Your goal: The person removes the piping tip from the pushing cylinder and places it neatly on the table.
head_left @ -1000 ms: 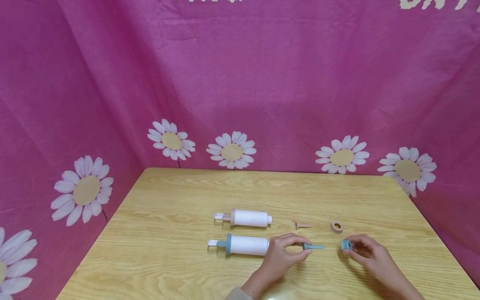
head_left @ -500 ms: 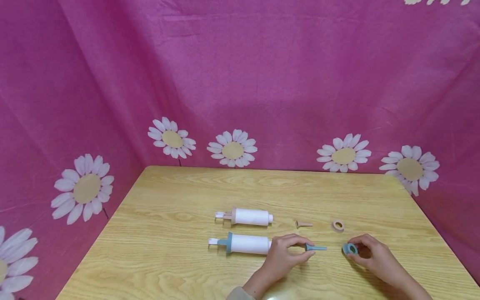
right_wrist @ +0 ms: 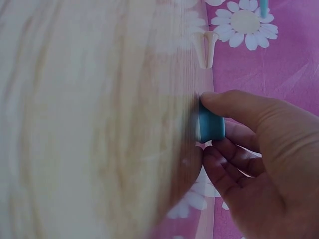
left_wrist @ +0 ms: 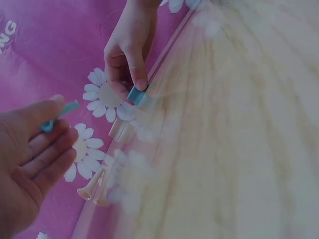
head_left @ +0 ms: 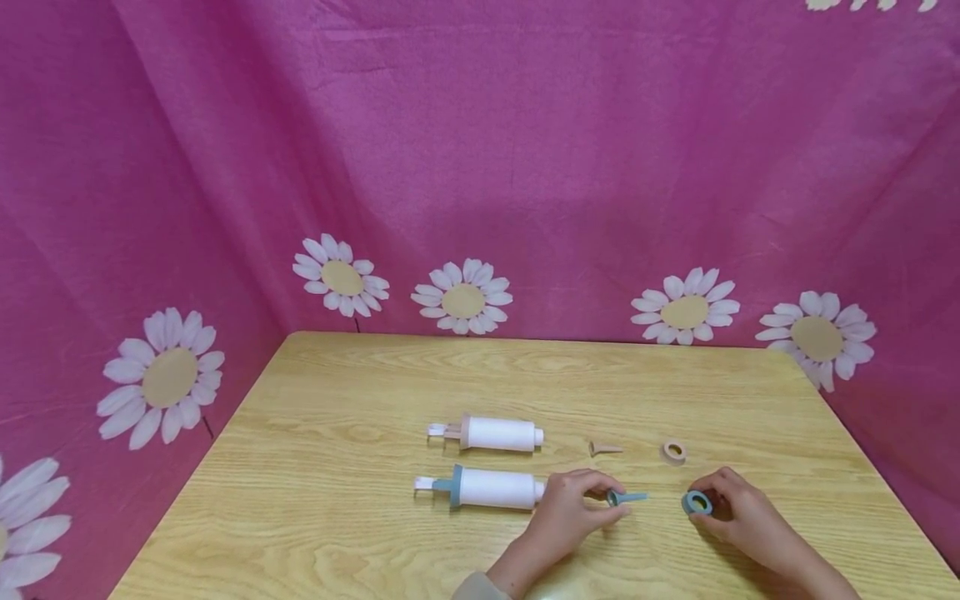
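My left hand (head_left: 573, 510) pinches a small blue-green funnel-shaped nozzle (head_left: 628, 497) between thumb and fingers, its narrow stem pointing right. In the left wrist view the nozzle (left_wrist: 60, 115) sits at the fingertips, above the tabletop. To the right, my right hand (head_left: 742, 512) holds a blue-green ring cap (head_left: 697, 502) by its side, with the round opening facing up toward the head camera. The right wrist view shows the ring cap (right_wrist: 212, 121) between thumb and fingers, low at the table surface. A gap separates nozzle and ring cap.
Two white-barrelled syringe-like tubes lie to the left: one with a beige collar (head_left: 465, 433), one with a blue-green collar (head_left: 455, 487), its tip partly behind my left hand. A beige nozzle (head_left: 605, 448) and beige ring cap (head_left: 673, 451) lie beyond my hands. A pink flowered cloth (head_left: 525, 167) hangs behind.
My right hand has turned the ring cap from sideways to opening upward and lowered it slightly. In my left hand the nozzle has tilted, so its wide mouth shows more.
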Available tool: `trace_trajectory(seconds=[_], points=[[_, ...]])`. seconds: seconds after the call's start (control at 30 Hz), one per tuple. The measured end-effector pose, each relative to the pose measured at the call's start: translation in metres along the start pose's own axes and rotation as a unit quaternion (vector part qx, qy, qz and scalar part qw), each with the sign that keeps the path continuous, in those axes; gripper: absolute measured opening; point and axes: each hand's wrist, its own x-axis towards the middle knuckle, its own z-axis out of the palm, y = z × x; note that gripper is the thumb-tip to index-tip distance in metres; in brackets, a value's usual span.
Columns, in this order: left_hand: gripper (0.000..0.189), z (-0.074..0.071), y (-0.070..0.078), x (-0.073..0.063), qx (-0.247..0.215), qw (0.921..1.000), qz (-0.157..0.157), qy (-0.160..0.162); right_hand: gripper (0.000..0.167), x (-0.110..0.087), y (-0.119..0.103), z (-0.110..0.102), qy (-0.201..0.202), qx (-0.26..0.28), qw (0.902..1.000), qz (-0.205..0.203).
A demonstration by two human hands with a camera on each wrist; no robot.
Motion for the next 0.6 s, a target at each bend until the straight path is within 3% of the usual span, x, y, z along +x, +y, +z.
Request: trace_trajectory(seconds=[0.17,0.4,0.6], points=[[0.016,0.001,0.001,0.005,0.026,0.9982,-0.038,-0.038,0.030,0.000,0.000,-0.001,-0.011,-0.004,0.9999,0.011],[0.016,0.002,0.002,0.011,0.088,0.9929,-0.048,-0.064,0.030,0.000,-0.002,-0.004,-0.015,-0.003,0.9997,0.019],[0.015,0.001,0.004,0.013,0.096,0.9876,-0.083,-0.094,0.028,0.000,-0.004,-0.005,-0.025,-0.001,0.9989,0.040]])
